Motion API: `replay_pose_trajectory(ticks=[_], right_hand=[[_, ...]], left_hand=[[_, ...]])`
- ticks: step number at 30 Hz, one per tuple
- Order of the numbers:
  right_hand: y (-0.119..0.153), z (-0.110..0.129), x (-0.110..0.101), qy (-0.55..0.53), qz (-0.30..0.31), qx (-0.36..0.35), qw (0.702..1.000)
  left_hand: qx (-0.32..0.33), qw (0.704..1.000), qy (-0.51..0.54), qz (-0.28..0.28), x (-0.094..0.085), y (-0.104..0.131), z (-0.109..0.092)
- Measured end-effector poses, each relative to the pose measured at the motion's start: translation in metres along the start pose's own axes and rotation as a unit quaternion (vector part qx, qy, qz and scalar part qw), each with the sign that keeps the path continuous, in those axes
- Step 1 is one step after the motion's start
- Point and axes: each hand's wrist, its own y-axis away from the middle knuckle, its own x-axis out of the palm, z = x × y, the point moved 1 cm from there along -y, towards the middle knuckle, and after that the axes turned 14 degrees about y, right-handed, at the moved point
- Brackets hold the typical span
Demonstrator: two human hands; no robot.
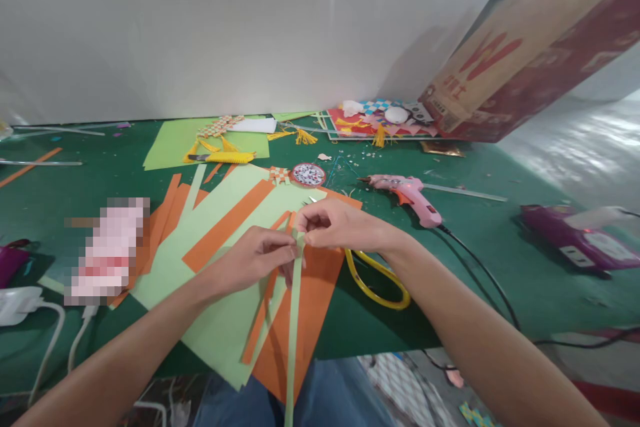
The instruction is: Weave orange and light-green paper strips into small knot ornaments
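Green table [500,233] — 1 pink glue gun [414,195], 1 purple power strip [575,237].

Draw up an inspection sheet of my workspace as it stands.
Surface: green table, small scraps scattered.
Things in work: light green strip upright in view, over orange paper; yellow-handled scissors beside the right hand.
Clutter: yellow cutter, dish of small bits, pink glue gun.
Hands: left hand and right hand both have fingers on the strip's upper part.
Cables: black cord from the glue gun; white cables at left.
Surroundings: pale wall, paper bag.
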Motion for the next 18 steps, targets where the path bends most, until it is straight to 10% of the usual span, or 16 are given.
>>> replay_pose_trajectory(ticks=[13, 18], right_hand=[[0.000, -0.004, -0.005, -0.080, -0.143, 0.000, 0.986], [-0.004, -0.002, 0.006, -0.135, -0.079, 0.028, 0.987]], left_hand=[[0.016, 1.000, 0.011, -0.025, 0.000, 0.002, -0.008], [0.058, 0.995, 0.000, -0.079, -0.001, 0.001, -0.008]])
